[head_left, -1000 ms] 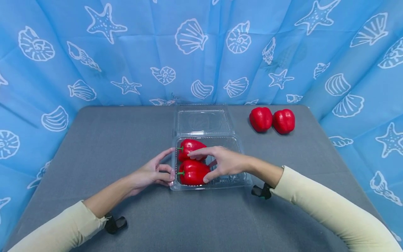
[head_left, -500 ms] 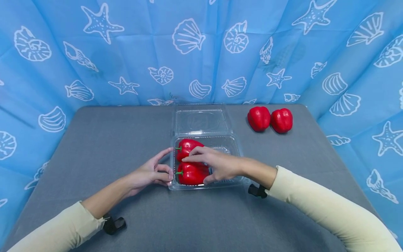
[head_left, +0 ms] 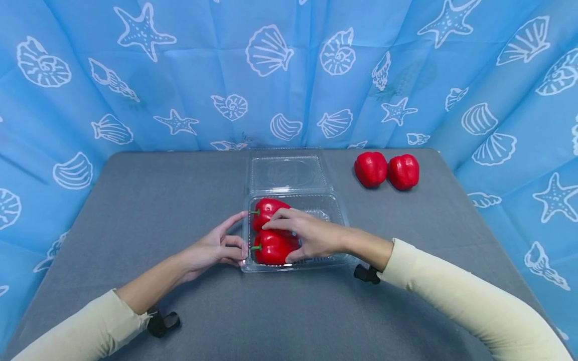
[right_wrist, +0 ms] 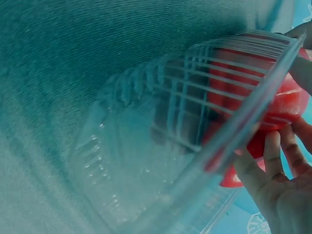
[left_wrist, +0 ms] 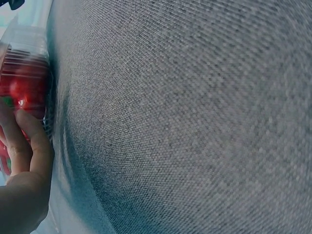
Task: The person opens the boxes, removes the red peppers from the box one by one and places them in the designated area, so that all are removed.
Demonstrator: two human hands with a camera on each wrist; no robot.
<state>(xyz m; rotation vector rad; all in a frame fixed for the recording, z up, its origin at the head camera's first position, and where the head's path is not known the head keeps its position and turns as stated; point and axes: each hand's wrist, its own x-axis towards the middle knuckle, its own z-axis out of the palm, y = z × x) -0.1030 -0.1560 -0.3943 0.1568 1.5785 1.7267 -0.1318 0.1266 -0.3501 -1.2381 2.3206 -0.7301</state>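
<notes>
An open clear plastic clamshell container [head_left: 339, 213] lies in the middle of the table, its lid [head_left: 288, 172] folded back. Two red bell peppers with green stems pointing left sit in its left half: a rear bell pepper [head_left: 266, 208] and a front bell pepper [head_left: 274, 247]. My right hand [head_left: 316, 234] holds the front pepper, thumb on its near side and fingers curled over its far side, between the two peppers. With bent fingers and an extended index finger, my left hand [head_left: 212, 249] holds the container's left edge; the left wrist view shows fingers [left_wrist: 39, 141] against its wall.
Two more red bell peppers, a left one [head_left: 371, 170] and a right one [head_left: 404, 172], sit side by side at the back right of the grey tabletop [head_left: 171, 195]. A blue curtain [head_left: 189, 65] with shell prints hangs behind and around the table.
The right hand has shifted slightly left, its fingers moving from over the rear pepper into the gap and closing round the front pepper. The left hand stays at the container's edge.
</notes>
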